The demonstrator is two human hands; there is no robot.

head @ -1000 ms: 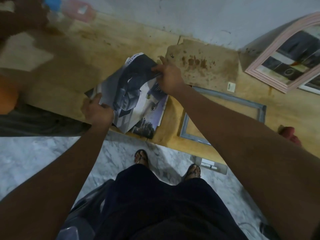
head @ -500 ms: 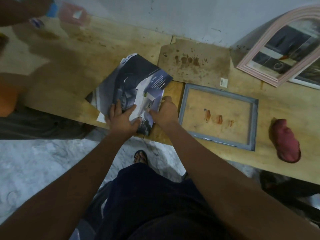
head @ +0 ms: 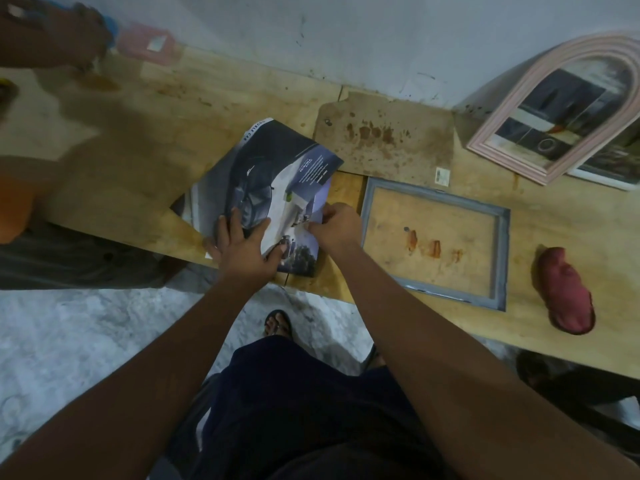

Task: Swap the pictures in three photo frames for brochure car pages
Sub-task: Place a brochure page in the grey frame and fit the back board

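Observation:
A car brochure [head: 266,174] lies tilted on the wooden table [head: 173,126], its near edge at the table's front. My left hand [head: 244,249] presses flat on its lower part, fingers spread. My right hand [head: 334,225] pinches the right edge of a page. Right of the brochure lies an empty grey rectangular frame [head: 502,247], the bare table showing through it. A brown backing board [head: 384,147] lies behind it. A pink arched frame [head: 512,133] with a car picture inside leans at the far right.
A red cloth [head: 564,292] lies right of the grey frame. Another person's arm [head: 52,32] reaches over the table's far left, near a pink box [head: 149,46]. A white wall runs behind the table. My sandalled foot [head: 277,323] stands on the marble floor below.
Both my hands moved down to the brochure's near part: the left now presses flat, the right went from the top edge to the right page edge. The view shifted right.

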